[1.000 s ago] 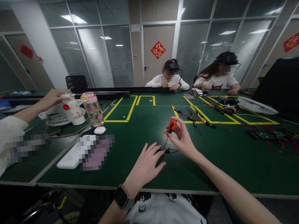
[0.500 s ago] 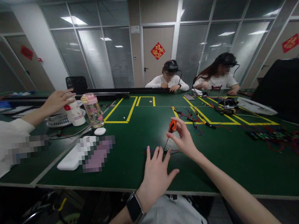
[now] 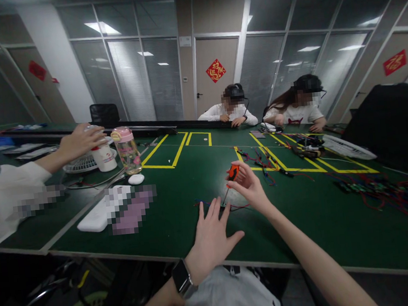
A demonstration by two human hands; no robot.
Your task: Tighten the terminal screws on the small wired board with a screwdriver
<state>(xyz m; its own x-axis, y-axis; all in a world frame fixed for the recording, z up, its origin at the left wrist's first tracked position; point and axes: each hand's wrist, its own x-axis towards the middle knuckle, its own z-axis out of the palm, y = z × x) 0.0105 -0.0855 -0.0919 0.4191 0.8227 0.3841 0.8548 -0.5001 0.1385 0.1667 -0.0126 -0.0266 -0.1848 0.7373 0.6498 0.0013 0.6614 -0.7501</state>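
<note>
My right hand (image 3: 249, 187) grips a screwdriver (image 3: 234, 172) by its orange and black handle. The shaft slants down to a small green circuit board (image 3: 224, 205) on the table, and its tip seems to touch the board. Thin red and dark wires (image 3: 240, 207) stick out from both sides of the board. Spread flat, my left hand (image 3: 212, 236) lies with its fingertips against the near edge of the board and wires, partly covering them. A watch is on the left wrist.
On the green table (image 3: 183, 237), a pink-lidded bottle (image 3: 127, 150) and a white power bank (image 3: 98, 216) stand left. Wired boards lie inside yellow tape (image 3: 301, 168) and in a pile (image 3: 380, 189) at right. A neighbour's hand (image 3: 80, 141) holds a white bottle (image 3: 104, 158). Two people sit opposite.
The screwdriver and my right hand have shifted very slightly left; my left hand stays on the board. The neighbour's hand at the left has closed lower around the white bottle's top.
</note>
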